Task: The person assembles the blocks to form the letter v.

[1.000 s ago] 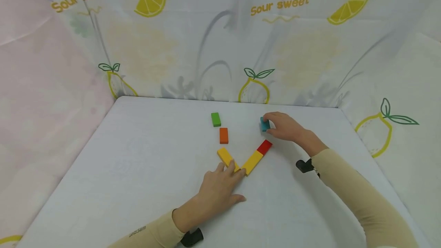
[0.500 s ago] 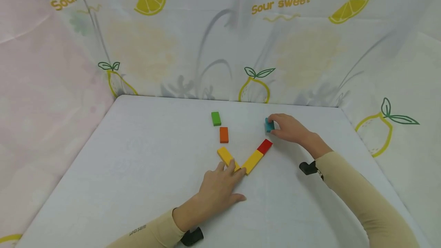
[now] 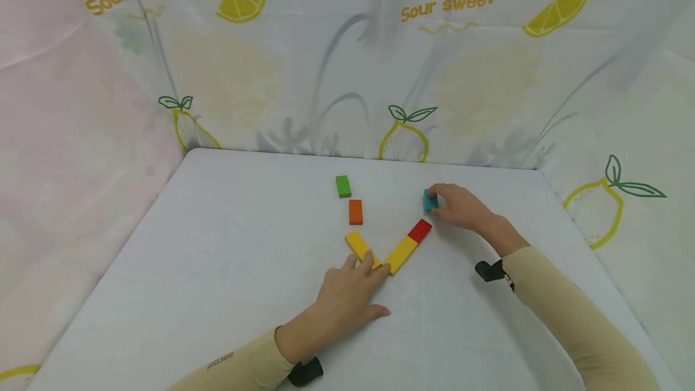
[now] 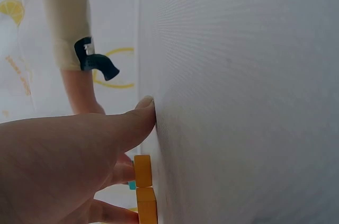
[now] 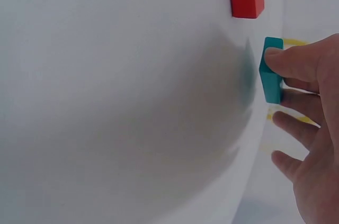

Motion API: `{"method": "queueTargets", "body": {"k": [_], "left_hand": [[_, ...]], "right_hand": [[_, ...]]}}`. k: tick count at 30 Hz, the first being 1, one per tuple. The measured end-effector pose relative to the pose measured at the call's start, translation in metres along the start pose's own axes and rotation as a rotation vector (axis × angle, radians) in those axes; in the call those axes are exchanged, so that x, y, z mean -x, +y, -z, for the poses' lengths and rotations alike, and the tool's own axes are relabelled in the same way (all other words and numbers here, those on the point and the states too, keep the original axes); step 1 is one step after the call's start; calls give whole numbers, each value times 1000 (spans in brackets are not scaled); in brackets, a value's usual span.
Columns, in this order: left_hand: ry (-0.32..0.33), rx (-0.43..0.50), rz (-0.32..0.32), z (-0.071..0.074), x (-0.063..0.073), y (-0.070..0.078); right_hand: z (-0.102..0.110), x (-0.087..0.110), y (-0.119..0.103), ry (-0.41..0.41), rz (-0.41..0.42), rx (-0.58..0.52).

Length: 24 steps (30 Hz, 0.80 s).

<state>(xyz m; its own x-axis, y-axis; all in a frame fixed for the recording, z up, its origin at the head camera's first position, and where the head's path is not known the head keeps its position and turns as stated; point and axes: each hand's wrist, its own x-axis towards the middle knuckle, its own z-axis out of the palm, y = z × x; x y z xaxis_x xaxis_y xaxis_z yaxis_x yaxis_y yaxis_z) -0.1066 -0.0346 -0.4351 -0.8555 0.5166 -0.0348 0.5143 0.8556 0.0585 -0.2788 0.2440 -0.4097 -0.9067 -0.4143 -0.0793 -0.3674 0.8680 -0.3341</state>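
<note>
My right hand (image 3: pixel 461 207) pinches a teal-blue rectangular block (image 3: pixel 429 201) between thumb and fingers. In the right wrist view the block (image 5: pixel 271 85) hangs slightly above the table, apart from its shadow. Just nearer to me lies a red block (image 3: pixel 420 231), end to end with a yellow block (image 3: pixel 400 253) on a slant. Another yellow piece (image 3: pixel 356 242) slants the other way, so the two form a V. My left hand (image 3: pixel 344 294) rests spread at the V's point, fingertips touching both yellow pieces and partly covering the left one.
An orange block (image 3: pixel 355 212) and a green block (image 3: pixel 343 186) lie on the white table (image 3: pixel 217 258), beyond the left yellow piece and apart from each other. A lemon-printed cloth (image 3: pixel 326 65) stands behind the table's far edge. Each wrist wears a black camera mount.
My right hand has carried the blue block a short way right and slightly toward me. The left hand stays on the yellow pieces. The head view has shifted a little.
</note>
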Motion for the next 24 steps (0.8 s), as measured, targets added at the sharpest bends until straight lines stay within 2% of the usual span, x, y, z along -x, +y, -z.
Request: {"method": "queueTargets", "body": {"k": [24], "left_hand": [[-10,-29,4,0,-1,0]], "right_hand": [[-18,9,11,53,23,-61]]}}
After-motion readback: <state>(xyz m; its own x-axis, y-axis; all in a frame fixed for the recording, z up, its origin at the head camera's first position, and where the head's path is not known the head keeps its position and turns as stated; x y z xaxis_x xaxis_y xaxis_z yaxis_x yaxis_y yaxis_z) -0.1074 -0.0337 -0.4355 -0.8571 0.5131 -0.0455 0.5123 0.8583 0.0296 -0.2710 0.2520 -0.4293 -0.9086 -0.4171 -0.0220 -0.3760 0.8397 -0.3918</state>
